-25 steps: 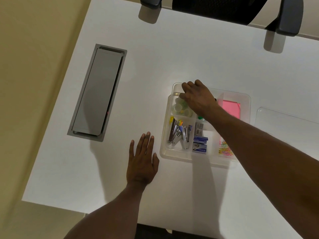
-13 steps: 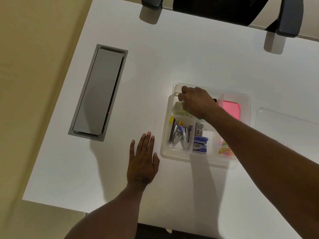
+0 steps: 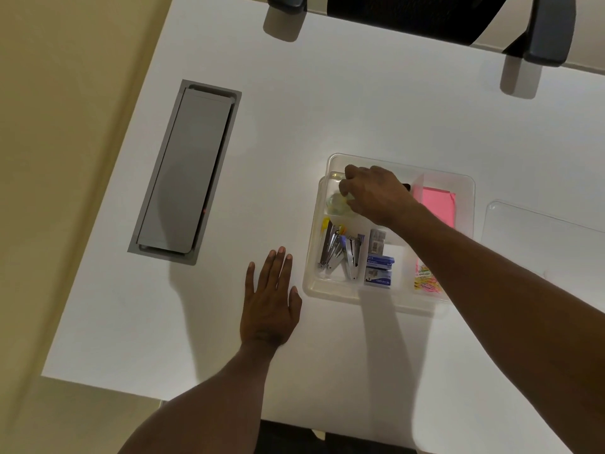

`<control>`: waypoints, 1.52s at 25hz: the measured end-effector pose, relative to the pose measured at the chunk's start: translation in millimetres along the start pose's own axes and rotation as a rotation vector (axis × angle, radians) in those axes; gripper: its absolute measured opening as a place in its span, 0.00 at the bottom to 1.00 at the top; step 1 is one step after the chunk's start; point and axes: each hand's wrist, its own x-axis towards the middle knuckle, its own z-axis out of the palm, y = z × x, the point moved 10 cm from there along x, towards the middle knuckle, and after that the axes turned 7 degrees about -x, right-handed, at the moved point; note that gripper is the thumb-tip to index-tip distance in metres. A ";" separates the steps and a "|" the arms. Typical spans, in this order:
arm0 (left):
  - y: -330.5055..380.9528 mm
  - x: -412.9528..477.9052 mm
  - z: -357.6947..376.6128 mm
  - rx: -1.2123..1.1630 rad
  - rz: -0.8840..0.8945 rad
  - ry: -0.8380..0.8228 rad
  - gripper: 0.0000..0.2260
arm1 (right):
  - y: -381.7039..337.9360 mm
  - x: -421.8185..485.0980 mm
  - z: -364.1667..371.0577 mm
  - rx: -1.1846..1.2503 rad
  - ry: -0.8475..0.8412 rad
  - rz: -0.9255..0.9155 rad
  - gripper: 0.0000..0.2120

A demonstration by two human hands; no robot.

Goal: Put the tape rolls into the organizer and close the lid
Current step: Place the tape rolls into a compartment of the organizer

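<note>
A clear plastic organizer sits on the white desk, its lid off. My right hand reaches into its far-left compartment, fingers curled down over the pale, clear tape rolls lying there; the hand hides most of them, and I cannot tell whether it grips one. The clear lid lies flat on the desk to the right of the organizer. Flat on the desk, palm down and fingers apart, my left hand rests just left of the organizer's near corner.
Other compartments hold staplers, blue staple boxes, pink sticky notes and coloured paper clips. A grey cable hatch is set into the desk at the left. A black chair stands beyond the far edge.
My right hand has shifted slightly toward me and lower into the far-left compartment, fingers curling over the tape rolls. My left hand has stayed put.
</note>
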 end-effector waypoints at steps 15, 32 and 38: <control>-1.5 -0.2 1.8 0.009 0.018 0.027 0.29 | -13.8 10.4 19.4 -0.013 -0.002 -0.033 0.12; -2.9 -0.3 3.8 0.036 0.014 0.032 0.29 | -15.4 -13.2 26.0 -0.124 -0.072 -0.219 0.22; -2.1 -0.2 2.9 0.036 0.021 0.043 0.29 | -7.1 -6.2 14.1 -0.104 0.047 -0.107 0.17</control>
